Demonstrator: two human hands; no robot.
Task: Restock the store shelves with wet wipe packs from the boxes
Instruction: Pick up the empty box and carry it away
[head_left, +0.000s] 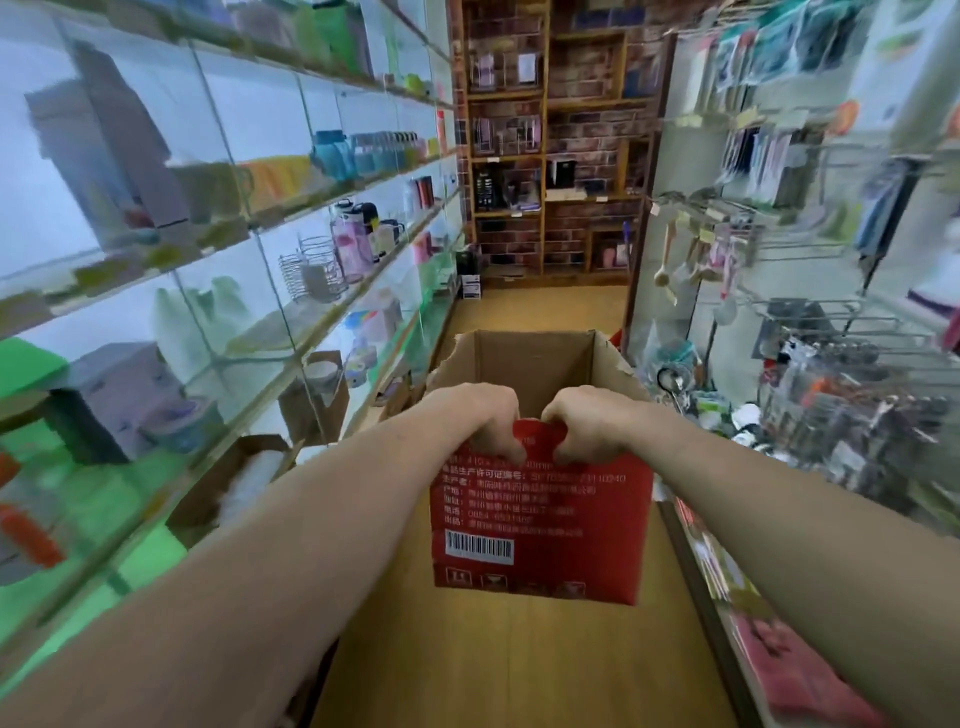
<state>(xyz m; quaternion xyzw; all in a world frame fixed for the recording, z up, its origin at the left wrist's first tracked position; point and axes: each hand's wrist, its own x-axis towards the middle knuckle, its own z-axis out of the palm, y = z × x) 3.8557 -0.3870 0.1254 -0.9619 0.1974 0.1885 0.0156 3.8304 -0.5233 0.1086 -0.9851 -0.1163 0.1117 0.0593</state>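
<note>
Both forearms reach ahead: the left hand (483, 423) and right hand (587, 428) curl over the near top edge of the red box (540, 519), gripping it side by side above the floor (519, 670). Only its bare inner walls show, with no wet wipe packs visible. This looks like carrying the box; next it needs setting down beside the glass shelves (311, 332).

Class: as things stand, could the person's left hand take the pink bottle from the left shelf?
Probably not: the left hand grips the rim of the red box together with the right hand, and the pink bottle stands farther up the aisle.
</note>
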